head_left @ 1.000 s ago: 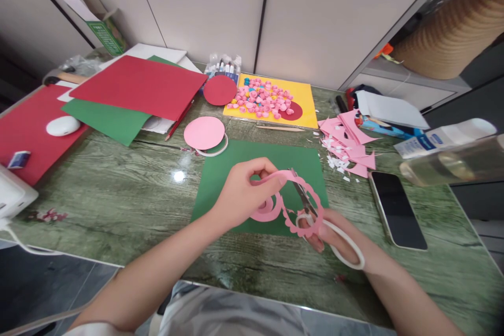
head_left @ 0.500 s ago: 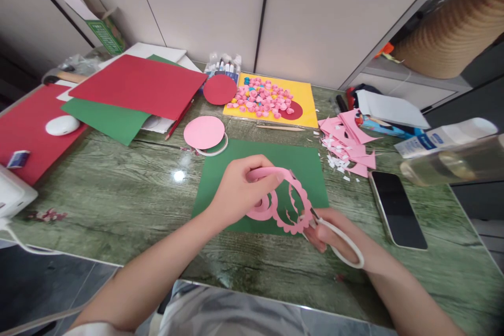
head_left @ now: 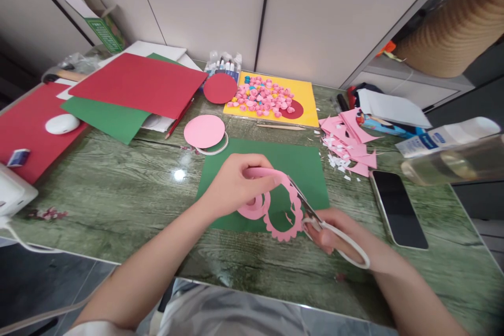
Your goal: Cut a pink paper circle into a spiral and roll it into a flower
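My left hand [head_left: 240, 184] pinches a long pink paper strip [head_left: 284, 234] between thumb and fingers. The strip curls into a loop with a scalloped outer edge, and a coil of it hangs below my palm. White-handled scissors [head_left: 346, 247] sit in my right hand [head_left: 334, 228], with fingers wrapped in the handles. Their blades reach up to the strip just beside my left fingertips. Both hands are over a green paper sheet [head_left: 305, 160]. Small pink cut slivers [head_left: 290, 218] show inside the loop.
Beyond the green sheet lie a pink paper circle [head_left: 205, 131], a wooden stick [head_left: 280, 127] and a yellow sheet [head_left: 303, 89] with many small rolled pink pieces [head_left: 268, 97]. Pink scraps [head_left: 350, 142] and a phone [head_left: 397, 210] are at right. Red paper [head_left: 137, 84] is stacked at left.
The scissors have drawn back slightly to the right, their blades now more exposed near my left fingertips. The scalloped loop has swung a little left and down.
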Tool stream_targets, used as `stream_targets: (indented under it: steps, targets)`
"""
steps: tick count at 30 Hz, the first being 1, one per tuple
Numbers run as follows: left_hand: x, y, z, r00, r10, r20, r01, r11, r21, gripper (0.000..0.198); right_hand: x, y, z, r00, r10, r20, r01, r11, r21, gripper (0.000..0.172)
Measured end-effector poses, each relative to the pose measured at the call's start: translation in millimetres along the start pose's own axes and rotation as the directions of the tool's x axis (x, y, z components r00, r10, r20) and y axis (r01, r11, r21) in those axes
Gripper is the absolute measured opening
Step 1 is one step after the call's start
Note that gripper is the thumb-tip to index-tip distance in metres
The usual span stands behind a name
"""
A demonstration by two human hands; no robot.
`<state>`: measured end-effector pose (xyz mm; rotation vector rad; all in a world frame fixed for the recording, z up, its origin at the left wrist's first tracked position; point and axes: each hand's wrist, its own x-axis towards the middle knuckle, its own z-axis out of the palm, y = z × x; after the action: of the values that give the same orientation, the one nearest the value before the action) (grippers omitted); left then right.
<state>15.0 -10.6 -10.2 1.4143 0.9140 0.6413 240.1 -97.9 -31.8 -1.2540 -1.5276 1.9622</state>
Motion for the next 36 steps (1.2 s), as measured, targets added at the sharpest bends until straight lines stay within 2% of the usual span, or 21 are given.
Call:
stream_targets:
  steps: [7,15,19,24,30,36]
  targets:
    - [-0.5,8.3,-10.9,0.990,-0.067,0.124,0.055,0.994,0.097,0.022,-4.5,6.2,-9.5,0.997,0.029,0.073,-0.025,0.998,-0.063,0.052]
    - [2.0,9.1,-10.9,0.997,-0.051,0.055,0.049,0.998,0.048,0.022,-3.7,4.4,-8.0,0.999,0.051,0.010,-0.050,0.994,-0.094,0.054]
    - [2.2,9.7,-10.4,0.998,-0.028,0.055,0.023,0.996,0.088,0.023,-4.4,0.3,-5.5,0.999,0.051,-0.002,-0.051,0.992,-0.112,0.053]
    - [1.0,9.2,-9.2,0.994,-0.076,0.077,0.069,0.994,0.089,0.023,-3.3,-2.6,-4.2,0.999,0.047,0.007,-0.046,0.994,-0.097,0.054]
    - [1.8,9.8,-9.9,0.997,-0.011,0.077,-0.001,0.988,0.157,0.021,-2.1,-1.3,-5.1,0.999,0.033,0.017,-0.031,0.994,-0.107,0.053]
    - [1.1,11.3,-14.9,0.995,-0.053,0.085,0.035,0.978,0.206,0.026,-4.1,-0.5,-7.1,0.999,0.048,0.016,-0.045,0.987,-0.157,0.054]
